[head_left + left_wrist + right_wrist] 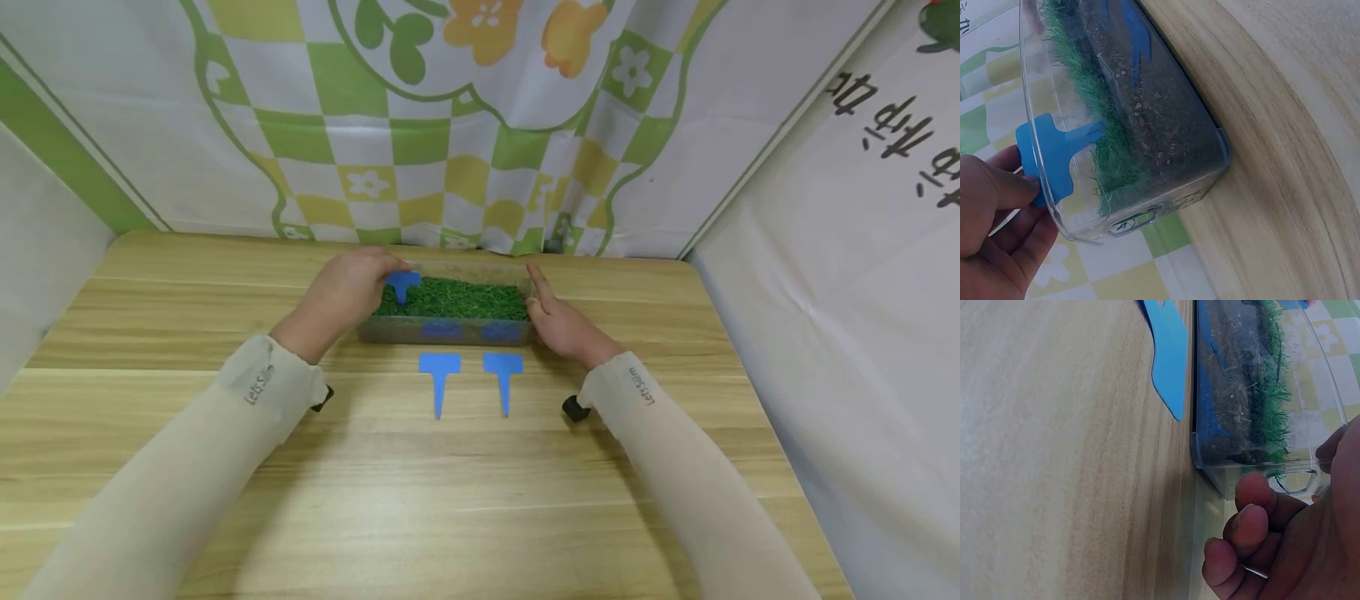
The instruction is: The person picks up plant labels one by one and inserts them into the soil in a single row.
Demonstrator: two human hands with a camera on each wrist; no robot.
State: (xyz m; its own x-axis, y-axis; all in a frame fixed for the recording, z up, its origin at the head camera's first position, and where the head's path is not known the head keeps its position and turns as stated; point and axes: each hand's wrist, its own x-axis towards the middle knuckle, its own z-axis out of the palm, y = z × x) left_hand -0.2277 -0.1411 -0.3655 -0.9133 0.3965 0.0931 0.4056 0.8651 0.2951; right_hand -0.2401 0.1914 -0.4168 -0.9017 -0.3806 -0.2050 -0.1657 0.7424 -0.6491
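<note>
A clear plastic box [450, 334] holds dark soil and green artificial grass [468, 298]. At its left end my left hand [345, 296] pinches the broad head of a blue T-shaped plant label [1050, 156] between thumb and finger. The label's stem points down at the grass; how deep the tip goes is hard to tell. My right hand [562, 327] holds the box's right end, one digit at the rim and curled fingers [1250, 525] outside. Two more blue plant labels, a left one [439, 365] and a right one [503, 365], lie before the box.
The wooden table [450, 517] runs toward me. A checked, flowered curtain [420, 158] hangs right behind the box. White wall panels [832, 333] stand along both sides.
</note>
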